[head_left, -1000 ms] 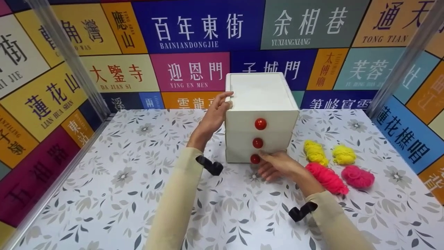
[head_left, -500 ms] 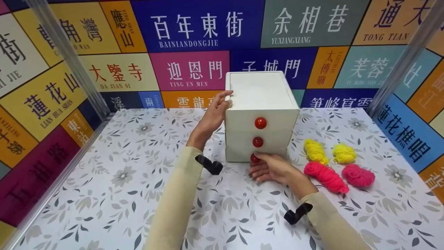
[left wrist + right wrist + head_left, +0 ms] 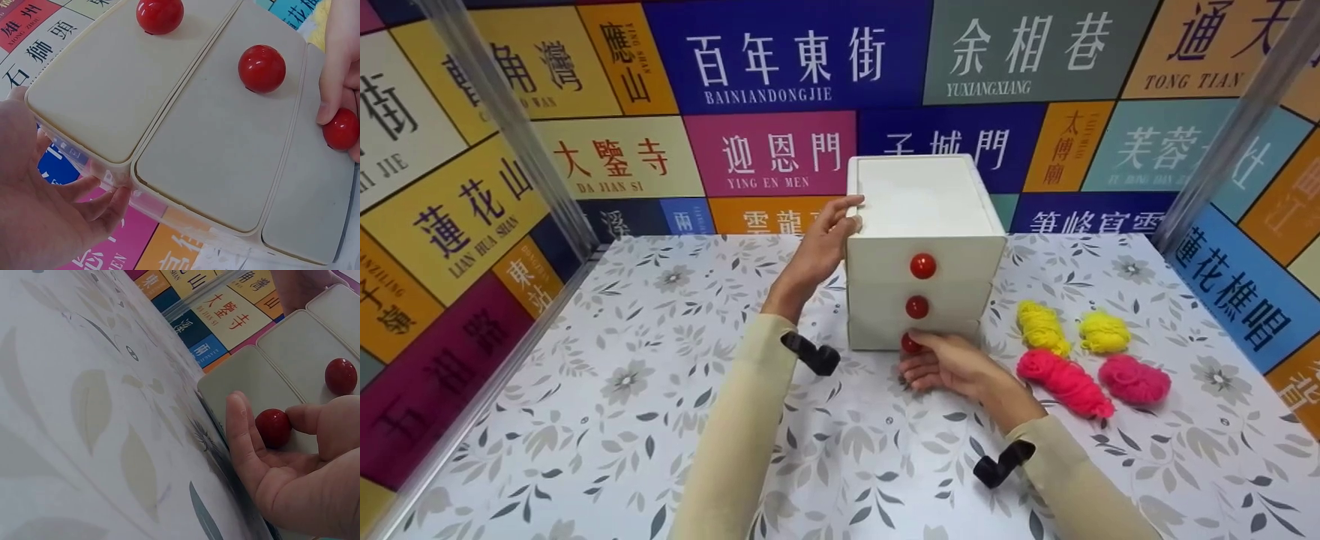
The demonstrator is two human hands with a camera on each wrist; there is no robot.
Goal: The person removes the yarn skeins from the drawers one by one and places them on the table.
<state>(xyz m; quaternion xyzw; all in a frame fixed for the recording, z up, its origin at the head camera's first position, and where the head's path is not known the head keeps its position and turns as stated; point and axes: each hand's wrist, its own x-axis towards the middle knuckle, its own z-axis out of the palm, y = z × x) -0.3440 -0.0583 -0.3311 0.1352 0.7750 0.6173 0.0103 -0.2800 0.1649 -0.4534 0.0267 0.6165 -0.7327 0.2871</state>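
Your right hand (image 3: 952, 364) pinches the bottom red knob (image 3: 273, 428).
Your left hand (image 3: 823, 241), fingers loosely spread, touches the drawer box (image 3: 924, 229); 4 yarn bundles (image 3: 1063, 382) lie right of it.

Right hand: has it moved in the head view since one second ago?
Yes, the right hand has shifted leftward in the picture, judged against the bottom knob, which it now partly covers.
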